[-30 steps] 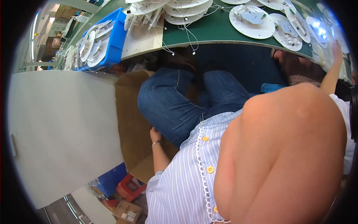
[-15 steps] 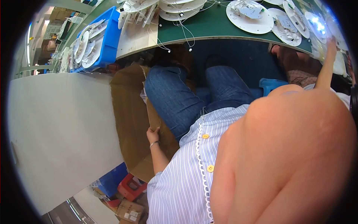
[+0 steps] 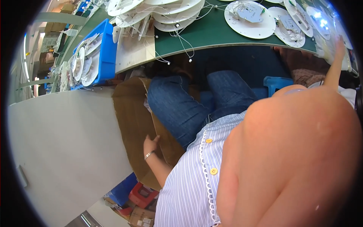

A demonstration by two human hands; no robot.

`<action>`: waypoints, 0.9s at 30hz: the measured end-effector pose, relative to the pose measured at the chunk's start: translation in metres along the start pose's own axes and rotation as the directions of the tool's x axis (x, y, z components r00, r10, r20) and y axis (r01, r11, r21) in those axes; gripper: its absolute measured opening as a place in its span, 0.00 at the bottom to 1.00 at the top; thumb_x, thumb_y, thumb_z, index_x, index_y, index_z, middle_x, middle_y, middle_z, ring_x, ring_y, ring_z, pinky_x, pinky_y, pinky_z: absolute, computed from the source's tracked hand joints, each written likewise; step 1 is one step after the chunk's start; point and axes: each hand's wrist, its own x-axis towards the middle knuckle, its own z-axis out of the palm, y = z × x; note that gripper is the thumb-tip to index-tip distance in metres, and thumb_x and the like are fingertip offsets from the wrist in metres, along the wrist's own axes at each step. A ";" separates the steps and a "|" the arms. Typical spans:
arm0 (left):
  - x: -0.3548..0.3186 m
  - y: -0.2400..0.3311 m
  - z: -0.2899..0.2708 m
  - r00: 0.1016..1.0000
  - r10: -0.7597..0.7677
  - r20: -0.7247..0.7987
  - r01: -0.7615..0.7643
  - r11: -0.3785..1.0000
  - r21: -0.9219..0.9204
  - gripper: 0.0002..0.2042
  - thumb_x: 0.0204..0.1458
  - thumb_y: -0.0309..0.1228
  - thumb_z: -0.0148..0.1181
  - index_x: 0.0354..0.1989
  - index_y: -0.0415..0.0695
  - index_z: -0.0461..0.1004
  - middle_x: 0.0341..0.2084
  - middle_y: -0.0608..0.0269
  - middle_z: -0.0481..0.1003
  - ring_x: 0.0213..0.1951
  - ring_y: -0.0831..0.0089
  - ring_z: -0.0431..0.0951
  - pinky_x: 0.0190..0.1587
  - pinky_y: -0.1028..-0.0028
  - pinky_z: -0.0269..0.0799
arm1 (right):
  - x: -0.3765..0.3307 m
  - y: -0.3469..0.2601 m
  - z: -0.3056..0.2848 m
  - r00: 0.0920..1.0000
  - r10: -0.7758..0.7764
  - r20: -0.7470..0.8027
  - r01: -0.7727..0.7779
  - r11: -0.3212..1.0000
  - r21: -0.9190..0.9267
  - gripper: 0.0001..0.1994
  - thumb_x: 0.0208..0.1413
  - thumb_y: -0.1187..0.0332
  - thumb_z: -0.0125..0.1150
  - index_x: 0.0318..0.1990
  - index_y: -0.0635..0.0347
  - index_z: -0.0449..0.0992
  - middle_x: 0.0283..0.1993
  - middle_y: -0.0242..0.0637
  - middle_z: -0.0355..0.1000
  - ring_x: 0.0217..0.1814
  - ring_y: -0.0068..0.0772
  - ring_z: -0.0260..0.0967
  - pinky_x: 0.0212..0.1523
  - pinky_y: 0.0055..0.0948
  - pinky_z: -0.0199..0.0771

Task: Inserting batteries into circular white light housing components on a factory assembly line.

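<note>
The person is sitting at a green desk point(image 3: 211, 32) and looking down at their own lap. The left hand point(image 3: 150, 145) is reaching down beside the left leg and is resting on the edge of a brown cardboard box point(image 3: 132, 121). The thumb and fingers are pinching the box flap, so the hand is closed on the cardboard. A thin bracelet point(image 3: 149, 155) is sitting on that wrist. The box is standing on the floor, just under the desk's left near edge, touching the blue jeans point(image 3: 177, 108).

The right hand point(image 3: 337, 53) is stretching up to the desk's right edge, w/ fingers straight and apart. It is touching or almost touching a white round lamp plate point(image 3: 328, 36) there; can't tell which. The big bare upper arm is filling the lower right of the view.

More white round plates point(image 3: 249, 17) w/ thin wires are lying across the desk top. A blue tray point(image 3: 107, 49) w/ more white parts is sitting at the desk's left end. A big white board point(image 3: 64, 151) is lying left of the box. A red box point(image 3: 141, 195) is lying on the floor below.
</note>
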 end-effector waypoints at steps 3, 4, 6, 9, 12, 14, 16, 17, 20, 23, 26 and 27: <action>-0.007 0.076 -0.080 0.966 0.163 -0.199 -0.206 0.954 -0.218 0.26 0.44 0.34 0.55 0.50 0.34 0.58 0.47 0.43 0.62 0.51 0.58 0.61 0.52 0.70 0.56 | 0.005 -0.010 -0.009 1.000 0.015 -0.006 -0.016 1.000 -0.010 0.08 0.37 0.73 0.62 0.18 0.69 0.70 0.15 0.35 0.65 0.10 0.22 0.59 0.08 0.16 0.53; -0.010 0.098 -0.097 0.925 0.200 -0.323 -0.298 0.910 -0.288 0.25 0.44 0.34 0.55 0.49 0.34 0.59 0.46 0.45 0.63 0.51 0.59 0.62 0.51 0.70 0.56 | 0.007 -0.012 -0.011 1.000 0.022 -0.006 -0.022 1.000 -0.011 0.08 0.36 0.73 0.62 0.18 0.69 0.70 0.15 0.35 0.65 0.10 0.22 0.59 0.08 0.16 0.53; -0.013 0.140 -0.122 0.823 0.193 -0.535 -0.443 0.808 -0.389 0.21 0.46 0.31 0.54 0.47 0.34 0.62 0.44 0.48 0.66 0.48 0.61 0.64 0.50 0.70 0.58 | 0.012 -0.014 -0.013 0.999 0.041 -0.012 -0.041 0.999 -0.006 0.08 0.36 0.74 0.62 0.18 0.69 0.70 0.15 0.35 0.65 0.10 0.22 0.59 0.08 0.16 0.53; -0.010 0.189 -0.143 0.708 0.178 -0.683 -0.632 0.591 -0.501 0.14 0.46 0.26 0.53 0.41 0.35 0.66 0.38 0.56 0.69 0.41 0.69 0.68 0.45 0.74 0.61 | 0.025 -0.018 -0.016 0.997 0.081 0.001 -0.081 0.996 -0.025 0.08 0.36 0.74 0.62 0.18 0.69 0.70 0.15 0.35 0.65 0.10 0.21 0.59 0.08 0.16 0.53; 0.013 0.207 -0.144 0.631 0.226 -0.743 -0.744 0.449 -0.495 0.15 0.46 0.26 0.52 0.43 0.35 0.64 0.39 0.55 0.68 0.43 0.68 0.67 0.47 0.73 0.59 | 0.034 -0.020 -0.019 0.994 -0.030 -0.107 0.019 0.994 -0.108 0.06 0.38 0.75 0.59 0.19 0.69 0.69 0.15 0.34 0.65 0.10 0.19 0.59 0.09 0.15 0.53; 0.031 0.232 -0.141 0.563 0.308 -0.767 -0.814 0.366 -0.450 0.19 0.47 0.27 0.52 0.47 0.35 0.60 0.45 0.52 0.63 0.48 0.65 0.62 0.51 0.70 0.54 | 0.036 -0.027 -0.035 0.827 -0.009 -0.562 -0.235 0.903 -0.360 0.05 0.45 0.74 0.51 0.23 0.67 0.68 0.17 0.31 0.64 0.13 0.15 0.59 0.14 0.13 0.55; 0.023 0.246 -0.158 0.495 0.377 -0.783 -0.837 0.451 -0.311 0.25 0.46 0.29 0.53 0.52 0.36 0.53 0.51 0.49 0.55 0.53 0.58 0.54 0.55 0.65 0.46 | 0.045 -0.028 -0.082 0.757 -0.308 -0.577 -0.378 0.514 -0.770 0.09 0.46 0.68 0.53 0.33 0.65 0.66 0.26 0.29 0.65 0.27 0.15 0.62 0.24 0.14 0.58; 0.024 0.254 -0.166 0.407 0.383 -0.829 -0.861 0.465 -0.207 0.27 0.44 0.30 0.54 0.53 0.36 0.52 0.52 0.48 0.52 0.54 0.55 0.51 0.55 0.63 0.45 | 0.048 -0.031 -0.109 0.732 -0.475 -0.489 -0.452 0.199 -0.870 0.14 0.44 0.66 0.54 0.37 0.64 0.65 0.33 0.34 0.65 0.35 0.23 0.62 0.32 0.20 0.61; 0.019 0.293 -0.201 0.219 0.411 -0.885 -0.899 0.437 -0.020 0.31 0.41 0.35 0.58 0.53 0.38 0.53 0.54 0.46 0.49 0.56 0.52 0.46 0.55 0.58 0.42 | 0.036 -0.044 -0.188 0.641 -0.695 -0.325 -0.586 -0.170 -0.792 0.24 0.42 0.63 0.54 0.45 0.69 0.59 0.42 0.51 0.62 0.46 0.47 0.59 0.47 0.34 0.58; 0.032 0.326 -0.227 0.087 0.471 -0.878 -0.882 0.446 0.152 0.30 0.40 0.46 0.57 0.50 0.44 0.60 0.54 0.48 0.50 0.56 0.51 0.47 0.54 0.54 0.39 | 0.042 -0.043 -0.214 0.538 -0.534 -0.652 -0.725 0.102 -0.681 0.31 0.43 0.59 0.54 0.51 0.72 0.53 0.50 0.59 0.57 0.53 0.50 0.56 0.52 0.32 0.54; 0.039 0.358 -0.245 0.036 0.649 -0.760 -0.794 0.480 0.372 0.28 0.37 0.52 0.55 0.46 0.50 0.66 0.52 0.55 0.58 0.55 0.56 0.54 0.51 0.46 0.37 | 0.049 -0.035 -0.214 0.494 -0.464 -0.735 -0.711 0.271 -0.649 0.34 0.44 0.57 0.54 0.52 0.74 0.50 0.49 0.61 0.58 0.50 0.48 0.59 0.50 0.31 0.58; 0.043 0.364 -0.248 0.039 0.641 -0.766 -0.796 0.483 0.364 0.28 0.37 0.52 0.55 0.46 0.50 0.66 0.52 0.55 0.58 0.55 0.56 0.54 0.51 0.46 0.37 | 0.050 -0.033 -0.217 0.485 -0.455 -0.747 -0.705 0.301 -0.642 0.34 0.44 0.57 0.54 0.53 0.74 0.50 0.48 0.61 0.58 0.49 0.47 0.60 0.49 0.30 0.59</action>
